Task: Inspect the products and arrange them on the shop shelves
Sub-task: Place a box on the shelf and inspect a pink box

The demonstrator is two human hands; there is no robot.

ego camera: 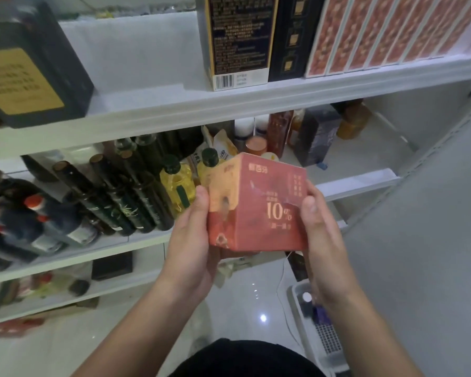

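A red carton (259,205) with "10%" printed on its face is held between both hands in front of the white shop shelves (174,104). My left hand (191,240) grips its left side and underside, thumb up along the pale panel. My right hand (321,235) grips the right side, thumb on the front edge. The carton is tilted, its top corner pointing toward the middle shelf.
Dark bottles (125,191) and yellow oil bottles (177,186) crowd the middle shelf. Black and gold boxes (239,39) and a row of red patterned boxes (378,31) stand on the upper shelf. A white basket (318,322) sits on the glossy floor at lower right.
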